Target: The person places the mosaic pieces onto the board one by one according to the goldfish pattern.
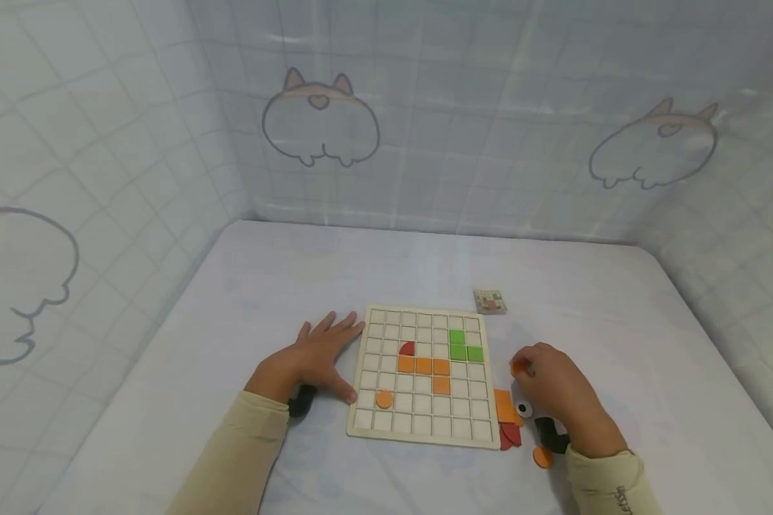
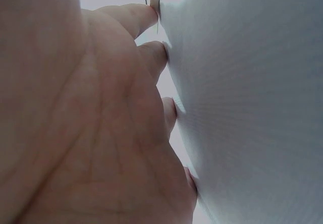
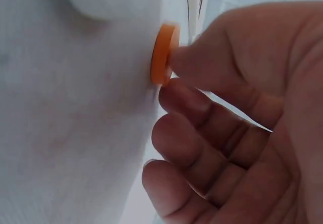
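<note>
Within right hand's (image 1: 559,383) pinch; orange disc (image 3: 162,55)

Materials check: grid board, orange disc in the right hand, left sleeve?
Grid board: possibly wood or fiberboard, matte; flat, rigid-looking, pale cream border, but no clear grain.
Orange disc: painted wood or plastic, smooth-looking; thick, evenly orange rim, can't tell which.
Left sleeve: woven or knit fabric, matte beige; soft creases near the cuff, fiber unclear.

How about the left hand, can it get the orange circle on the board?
Probably yes: the left hand is spread at the edge of the board, the orange circle lies close by, and nothing seems to block the way.
</note>
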`<state>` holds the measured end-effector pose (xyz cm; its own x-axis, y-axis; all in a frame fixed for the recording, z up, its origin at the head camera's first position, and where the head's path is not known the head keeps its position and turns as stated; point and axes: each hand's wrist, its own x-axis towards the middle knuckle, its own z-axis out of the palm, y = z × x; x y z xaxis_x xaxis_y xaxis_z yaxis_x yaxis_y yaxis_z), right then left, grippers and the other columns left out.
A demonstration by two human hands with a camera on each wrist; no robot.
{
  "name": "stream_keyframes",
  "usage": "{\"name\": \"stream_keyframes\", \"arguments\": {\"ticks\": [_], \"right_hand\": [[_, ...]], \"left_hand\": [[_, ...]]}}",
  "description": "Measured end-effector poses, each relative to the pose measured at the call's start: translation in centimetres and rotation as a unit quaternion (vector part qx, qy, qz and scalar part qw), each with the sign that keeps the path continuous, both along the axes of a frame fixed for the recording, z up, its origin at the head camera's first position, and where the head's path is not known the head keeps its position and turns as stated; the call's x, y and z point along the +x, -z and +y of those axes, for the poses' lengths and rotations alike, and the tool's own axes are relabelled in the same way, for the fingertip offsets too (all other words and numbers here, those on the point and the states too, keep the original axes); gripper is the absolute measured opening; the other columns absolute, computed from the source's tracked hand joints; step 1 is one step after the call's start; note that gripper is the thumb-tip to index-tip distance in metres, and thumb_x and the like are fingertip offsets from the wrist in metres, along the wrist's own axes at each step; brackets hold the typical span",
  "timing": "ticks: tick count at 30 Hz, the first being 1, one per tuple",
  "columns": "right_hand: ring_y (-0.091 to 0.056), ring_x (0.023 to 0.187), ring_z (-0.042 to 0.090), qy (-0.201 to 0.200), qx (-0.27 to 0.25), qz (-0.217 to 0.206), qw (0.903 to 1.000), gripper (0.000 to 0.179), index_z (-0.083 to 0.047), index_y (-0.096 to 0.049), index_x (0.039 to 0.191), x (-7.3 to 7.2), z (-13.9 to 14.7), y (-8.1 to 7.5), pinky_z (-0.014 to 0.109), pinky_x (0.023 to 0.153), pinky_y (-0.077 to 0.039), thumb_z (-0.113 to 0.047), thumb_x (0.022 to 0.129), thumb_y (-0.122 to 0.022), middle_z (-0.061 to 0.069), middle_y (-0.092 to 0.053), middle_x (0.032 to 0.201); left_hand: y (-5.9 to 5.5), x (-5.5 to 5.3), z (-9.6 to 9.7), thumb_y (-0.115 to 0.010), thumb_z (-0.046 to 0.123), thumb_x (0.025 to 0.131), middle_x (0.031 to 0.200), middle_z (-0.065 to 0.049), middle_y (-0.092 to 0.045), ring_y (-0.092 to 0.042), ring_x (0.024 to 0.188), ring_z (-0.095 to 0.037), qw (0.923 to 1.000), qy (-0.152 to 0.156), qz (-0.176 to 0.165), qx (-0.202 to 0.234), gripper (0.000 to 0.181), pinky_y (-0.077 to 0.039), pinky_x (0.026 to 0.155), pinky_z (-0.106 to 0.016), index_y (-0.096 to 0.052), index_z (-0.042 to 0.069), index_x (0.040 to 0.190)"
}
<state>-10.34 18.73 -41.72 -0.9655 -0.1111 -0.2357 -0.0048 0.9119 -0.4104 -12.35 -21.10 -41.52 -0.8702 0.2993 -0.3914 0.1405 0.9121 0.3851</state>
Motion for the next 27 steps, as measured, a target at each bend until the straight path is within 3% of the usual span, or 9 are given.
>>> {"name": "stream_keyframes", "arguments": {"ticks": [10,17,23,27], "right_hand": [[-0.057,0.09,0.022,-0.001,-0.005,-0.028,0.9996,0.029,-0.007,-0.072,0.118,0.5,0.2,-0.3,0.04,0.078,-0.056,-0.013,0.09,-0.069,0.009,-0.067,0.11],[-0.058,0.092,0.022,-0.012,0.012,-0.012,0.9998,0.026,-0.008,-0.072,0.114,0.3,-0.6,-0.7,0.046,0.086,-0.056,-0.02,0.09,-0.072,0.006,-0.066,0.106],[-0.059,0.094,0.019,-0.036,-0.033,0.024,0.9986,0.024,-0.013,-0.071,0.114,1.2,-4.0,-2.0,0.043,0.086,-0.055,-0.019,0.09,-0.069,0.002,-0.065,0.108],[-0.059,0.092,0.013,-0.096,-0.045,0.063,0.9924,0.017,-0.017,-0.073,0.105,1.8,-7.7,-2.6,0.038,0.088,-0.054,-0.015,0.088,-0.07,-0.005,-0.065,0.102]], "left_hand": [[0.2,-0.1,0.4,-0.094,0.056,0.057,0.172,0.001,-0.011,0.003,0.16,-0.033,1.0,0.0,-0.004,0.003,0.131,0.004,0.123,-0.067,-0.024,0.026,0.163],[0.0,-0.2,0.5,-0.095,0.056,0.057,0.172,0.001,-0.012,0.003,0.16,-0.033,1.0,0.0,0.0,0.004,0.131,0.004,0.123,-0.067,-0.024,0.025,0.163],[-0.1,-0.1,0.5,-0.095,0.055,0.057,0.172,0.0,-0.011,0.003,0.16,-0.033,1.0,-0.002,-0.006,0.005,0.131,0.004,0.123,-0.067,-0.024,0.025,0.163],[0.0,-0.3,0.7,-0.094,0.056,0.058,0.172,0.001,-0.011,0.003,0.16,-0.033,1.0,0.0,-0.003,0.001,0.13,0.004,0.123,-0.066,-0.024,0.025,0.163]]}}
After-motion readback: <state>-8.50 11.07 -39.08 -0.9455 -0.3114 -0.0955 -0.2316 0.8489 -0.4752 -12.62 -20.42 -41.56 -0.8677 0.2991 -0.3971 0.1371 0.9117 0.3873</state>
